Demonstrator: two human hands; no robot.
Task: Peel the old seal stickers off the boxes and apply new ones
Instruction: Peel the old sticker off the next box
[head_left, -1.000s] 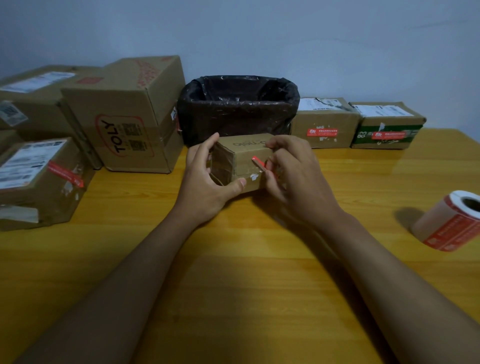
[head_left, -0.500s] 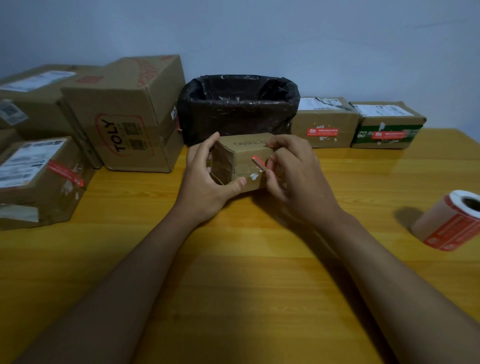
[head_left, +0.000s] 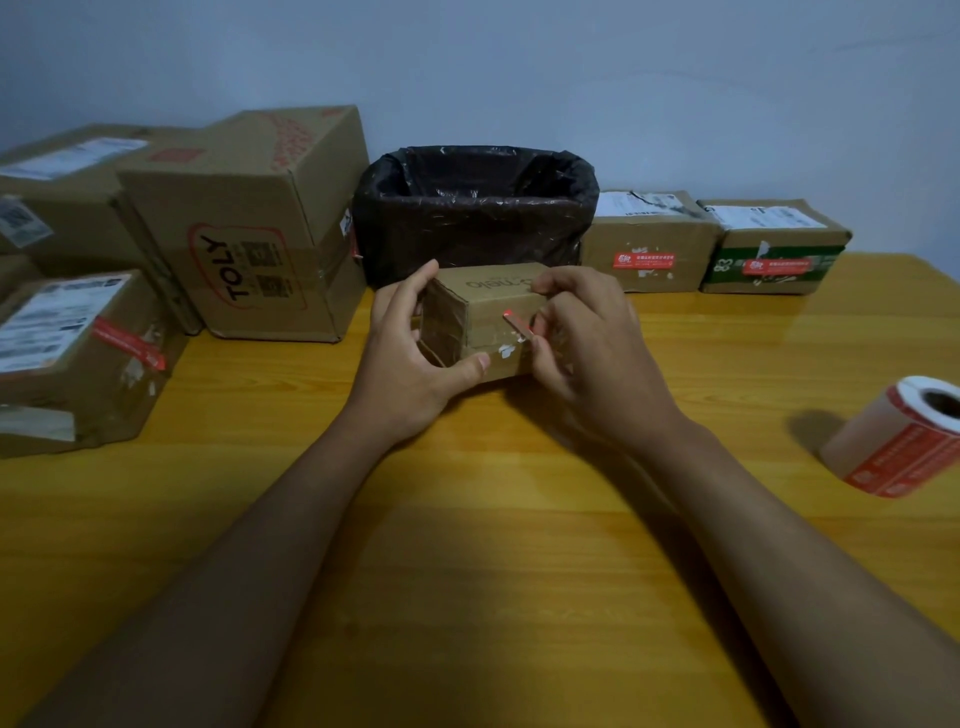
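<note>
A small cardboard box (head_left: 485, 306) stands on the wooden table (head_left: 467, 545) at centre. My left hand (head_left: 410, 364) grips its left end, thumb on the front face and fingers over the top. My right hand (head_left: 587, 353) is at the box's right end and pinches a red seal sticker (head_left: 517, 326) that is partly lifted off the front face. White paper scraps remain on the box below the sticker. A roll of new red stickers (head_left: 904, 441) lies at the right edge.
A bin lined with a black bag (head_left: 475, 208) stands behind the box. Large boxes are stacked at the left, among them one marked TOLY (head_left: 249, 228) and one with a red sticker (head_left: 72, 358). Two stickered boxes (head_left: 649, 244) (head_left: 774, 249) stand at the back right.
Almost nothing has moved. Both hands stay on the small box, and the red sticker is lifted about as far as before.
</note>
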